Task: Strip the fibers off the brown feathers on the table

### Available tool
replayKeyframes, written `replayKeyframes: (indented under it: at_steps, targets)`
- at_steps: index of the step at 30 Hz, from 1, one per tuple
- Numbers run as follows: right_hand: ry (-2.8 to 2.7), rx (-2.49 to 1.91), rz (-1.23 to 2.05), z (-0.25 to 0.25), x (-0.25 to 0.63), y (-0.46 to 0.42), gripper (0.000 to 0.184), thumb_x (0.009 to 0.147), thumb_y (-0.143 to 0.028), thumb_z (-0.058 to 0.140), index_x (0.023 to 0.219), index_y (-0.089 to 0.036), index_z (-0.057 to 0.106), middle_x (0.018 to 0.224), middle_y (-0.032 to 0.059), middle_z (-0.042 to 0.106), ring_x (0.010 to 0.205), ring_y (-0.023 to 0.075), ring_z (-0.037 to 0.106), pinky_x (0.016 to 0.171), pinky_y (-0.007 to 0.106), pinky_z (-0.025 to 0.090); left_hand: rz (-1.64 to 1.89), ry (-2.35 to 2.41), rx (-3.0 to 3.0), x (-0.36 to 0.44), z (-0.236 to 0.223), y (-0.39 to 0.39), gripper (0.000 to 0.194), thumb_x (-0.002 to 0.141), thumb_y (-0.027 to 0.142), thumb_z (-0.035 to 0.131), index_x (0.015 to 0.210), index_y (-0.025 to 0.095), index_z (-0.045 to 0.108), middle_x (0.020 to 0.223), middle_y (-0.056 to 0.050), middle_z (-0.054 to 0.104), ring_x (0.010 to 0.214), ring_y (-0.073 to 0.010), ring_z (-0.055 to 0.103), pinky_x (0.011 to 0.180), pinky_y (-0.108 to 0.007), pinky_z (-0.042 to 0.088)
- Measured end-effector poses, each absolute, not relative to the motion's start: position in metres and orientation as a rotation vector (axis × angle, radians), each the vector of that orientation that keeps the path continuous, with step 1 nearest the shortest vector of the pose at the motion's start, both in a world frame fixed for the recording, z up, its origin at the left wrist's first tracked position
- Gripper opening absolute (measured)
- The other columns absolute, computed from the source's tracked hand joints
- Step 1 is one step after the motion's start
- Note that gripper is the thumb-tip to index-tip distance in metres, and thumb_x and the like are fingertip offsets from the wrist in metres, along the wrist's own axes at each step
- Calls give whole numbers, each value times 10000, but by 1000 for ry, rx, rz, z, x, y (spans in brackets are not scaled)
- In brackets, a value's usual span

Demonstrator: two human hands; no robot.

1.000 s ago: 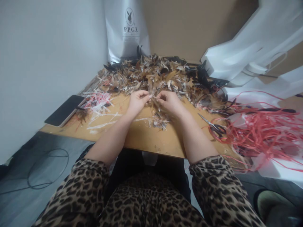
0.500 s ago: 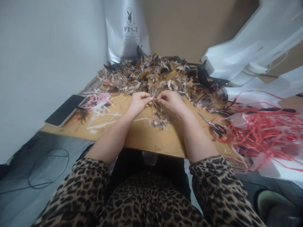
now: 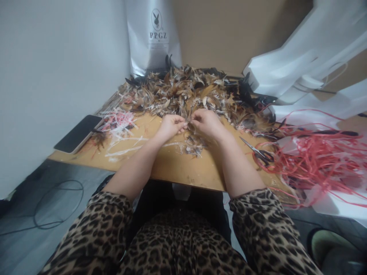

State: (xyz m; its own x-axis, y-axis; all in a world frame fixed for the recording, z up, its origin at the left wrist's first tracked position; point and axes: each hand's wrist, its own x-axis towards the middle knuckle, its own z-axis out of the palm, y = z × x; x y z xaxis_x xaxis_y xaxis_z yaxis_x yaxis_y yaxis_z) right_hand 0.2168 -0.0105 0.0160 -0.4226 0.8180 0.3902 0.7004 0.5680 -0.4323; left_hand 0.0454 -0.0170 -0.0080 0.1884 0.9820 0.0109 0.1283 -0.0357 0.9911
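- L hand (image 3: 171, 126): thumb + fingertips pinched on a small feather bunch (image 3: 187, 115) (blurry, so exact no. of pcs unclear).
- R hand (image 3: 207, 121): fingers curled in, tips pinching same bunch, just beside L fingertips.
- Feather bunch: btwn the 2 hands, above the bench (image 3: 177, 164), at near edge of the feather pile (image 3: 197, 86).
- Feather pile: brown, black + whitish, heaped across back of bench.
- Feather scraps (image 3: 194, 147): on bench, just below the hands in view.
- Phone (image 3: 78, 133): dark screen up, at bench's L edge; pink/white strips (image 3: 119, 121) lie next to it.
- Scissors (image 3: 259, 152): R side of bench, tips pointing away, handles by the tangled red strands (image 3: 323, 160).
- Silver bag (image 3: 156, 53): upright behind pile, marked "PPGZ" w/ rabbit-head logo.
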Motion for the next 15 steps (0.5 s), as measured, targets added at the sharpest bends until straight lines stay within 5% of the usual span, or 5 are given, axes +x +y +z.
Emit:
replayKeyframes:
  at_steps: [15]
  targets:
    - [-1196,-1138,953,10,221,6,145,652,-195,648,778,-164,584,596,-36,574,491,76,527,509,209,423,1104,879,915,33,-9,-7,83,777,160,676,780,82,647,782,-64,715,562,-46,627,486,-118,439]
